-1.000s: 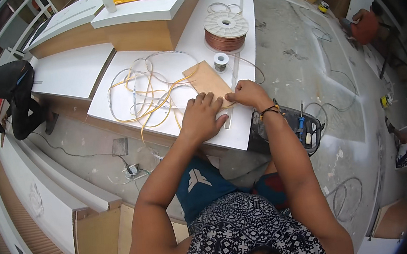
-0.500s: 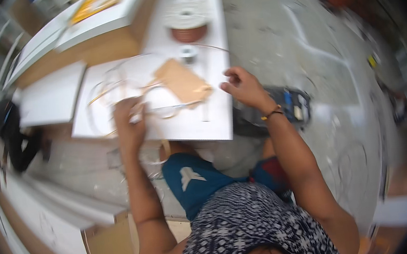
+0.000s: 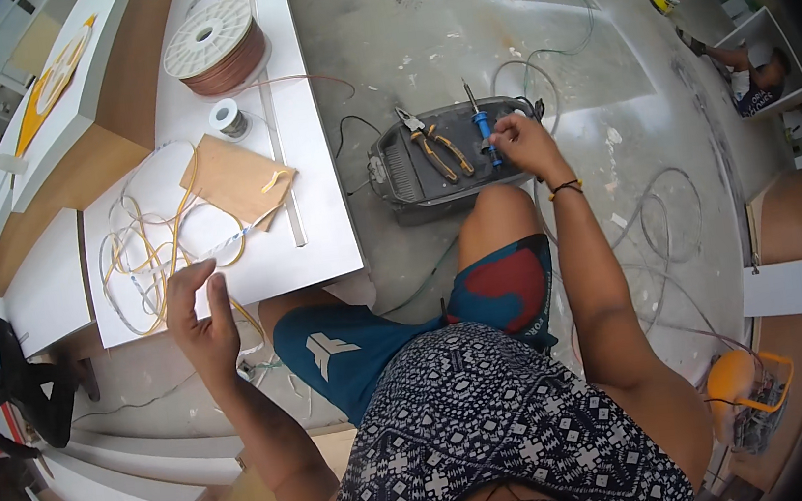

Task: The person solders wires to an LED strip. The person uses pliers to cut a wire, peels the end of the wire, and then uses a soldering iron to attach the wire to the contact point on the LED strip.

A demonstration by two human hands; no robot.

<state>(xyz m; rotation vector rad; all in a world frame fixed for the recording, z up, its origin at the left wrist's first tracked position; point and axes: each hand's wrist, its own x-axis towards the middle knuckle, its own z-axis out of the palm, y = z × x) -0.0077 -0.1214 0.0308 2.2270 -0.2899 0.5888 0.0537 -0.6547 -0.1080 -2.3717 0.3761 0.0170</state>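
Observation:
My left hand (image 3: 200, 323) hovers at the table's near edge, thumb and forefinger apart, nothing between them. Beside it lies a tangle of yellow and white wire (image 3: 158, 246). My right hand (image 3: 528, 145) is at a blue-handled soldering iron (image 3: 482, 128), fingertips pinched at the handle's right side. The iron rests on a dark tool case (image 3: 401, 166) on the floor, its tip pointing away from me. Left of it on the lid are combination pliers (image 3: 435, 144) with yellow-and-black handles. A brown cardboard piece (image 3: 233, 182) lies on the white table (image 3: 327, 249).
A large spool of brown wire (image 3: 221, 58) and a small solder-like spool (image 3: 228, 120) stand on the table. White boxy panels (image 3: 109, 76) rise at the left. Cables (image 3: 660, 221) loop over the floor at right. Another person (image 3: 762, 76) is at the far right.
My view has swung right. My right hand has moved from beside the table to the soldering iron on the case. My left hand has drawn back from the wire and opened.

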